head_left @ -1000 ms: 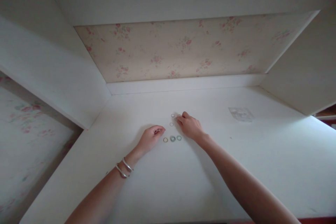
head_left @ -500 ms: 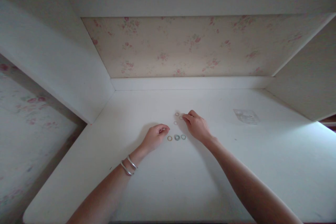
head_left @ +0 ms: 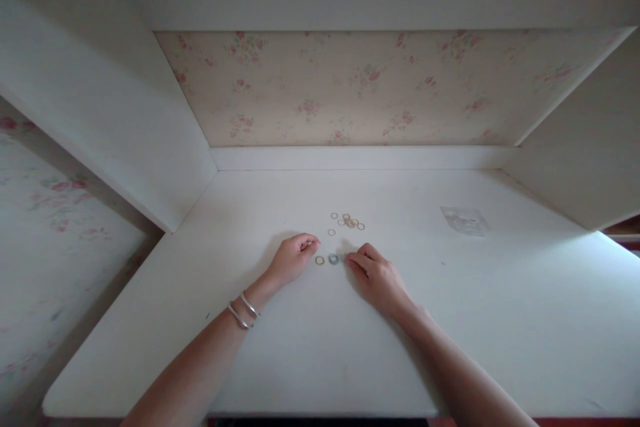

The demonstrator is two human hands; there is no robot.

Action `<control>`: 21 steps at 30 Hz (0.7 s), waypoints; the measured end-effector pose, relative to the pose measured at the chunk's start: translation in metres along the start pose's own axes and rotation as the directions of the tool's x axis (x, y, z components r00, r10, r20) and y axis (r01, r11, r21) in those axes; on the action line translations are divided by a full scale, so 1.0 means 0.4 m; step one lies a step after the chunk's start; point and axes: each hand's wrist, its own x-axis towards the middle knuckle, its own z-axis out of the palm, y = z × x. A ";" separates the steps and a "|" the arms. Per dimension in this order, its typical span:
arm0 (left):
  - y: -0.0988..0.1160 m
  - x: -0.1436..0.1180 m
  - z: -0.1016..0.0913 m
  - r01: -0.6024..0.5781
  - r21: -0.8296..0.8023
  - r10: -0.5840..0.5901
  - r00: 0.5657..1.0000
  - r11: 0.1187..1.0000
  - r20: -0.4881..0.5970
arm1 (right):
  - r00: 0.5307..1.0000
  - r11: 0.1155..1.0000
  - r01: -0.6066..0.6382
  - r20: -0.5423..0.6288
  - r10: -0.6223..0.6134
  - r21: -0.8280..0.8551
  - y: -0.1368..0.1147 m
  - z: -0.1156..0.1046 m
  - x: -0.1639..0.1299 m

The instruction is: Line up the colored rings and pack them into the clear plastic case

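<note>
My left hand [head_left: 293, 259] rests on the white tabletop with thumb and fingers closed, and no object shows in them. Just right of its fingertips lies a gold-coloured ring [head_left: 320, 261]. Beside that is a thicker grey-green ring [head_left: 333, 259]. My right hand [head_left: 375, 277] is closed in a pinch, its fingertips down at the right end of this row. They cover the spot of a pale green ring, and what they pinch is hidden. Farther back lies a loose cluster of several thin rings [head_left: 352, 223], with a single thin ring [head_left: 331, 232] a little nearer me.
A clear plastic bag [head_left: 465, 221] lies flat at the right. White side panels and a low back ledge [head_left: 360, 157] bound the table [head_left: 280, 360], with floral wallpaper [head_left: 350, 90] behind. Two silver bangles [head_left: 244, 310] circle my left wrist.
My right hand has drawn back from the ring cluster to the near row, uncovering more of the cluster and covering the pale green ring. My left hand has stayed in place.
</note>
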 end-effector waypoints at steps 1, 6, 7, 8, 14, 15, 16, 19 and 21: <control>0.000 0.000 0.001 -0.005 0.000 0.005 1.000 1.000 -0.004 | 1.000 1.000 -0.002 -0.004 0.002 -0.017 0.000 0.001 0.002; -0.006 0.006 0.002 -0.014 0.056 0.015 1.000 0.998 -0.019 | 1.000 0.998 0.001 0.000 -0.001 -0.063 0.000 0.004 0.000; -0.006 0.010 0.003 -0.014 0.087 0.015 1.000 0.996 -0.015 | 1.000 0.999 -0.002 -0.001 0.002 -0.054 0.001 0.003 -0.001; -0.006 0.015 0.006 -0.016 0.122 0.017 1.000 0.992 -0.009 | 1.000 0.999 -0.008 -0.007 0.008 -0.042 0.001 0.003 -0.002; 0.010 0.072 0.034 -0.165 0.291 0.155 0.986 0.942 0.059 | 0.993 0.998 -0.068 -0.092 0.068 0.004 0.011 0.000 -0.001; 0.014 0.085 0.037 -0.200 0.313 0.185 0.980 0.928 0.077 | 0.992 0.997 -0.073 -0.102 0.074 0.008 0.012 -0.001 0.000; 0.018 0.097 0.040 -0.228 0.339 0.205 0.973 0.913 0.102 | 0.991 0.997 -0.079 -0.111 0.080 0.012 0.014 -0.001 0.001; 0.027 0.130 0.040 -0.266 0.420 0.202 0.960 0.868 0.192 | 0.987 0.996 -0.090 -0.129 0.092 0.022 0.017 -0.001 0.002; 0.029 0.145 0.037 -0.255 0.449 0.164 0.959 0.856 0.231 | 0.987 0.995 -0.093 -0.130 0.096 0.029 0.018 -0.001 0.002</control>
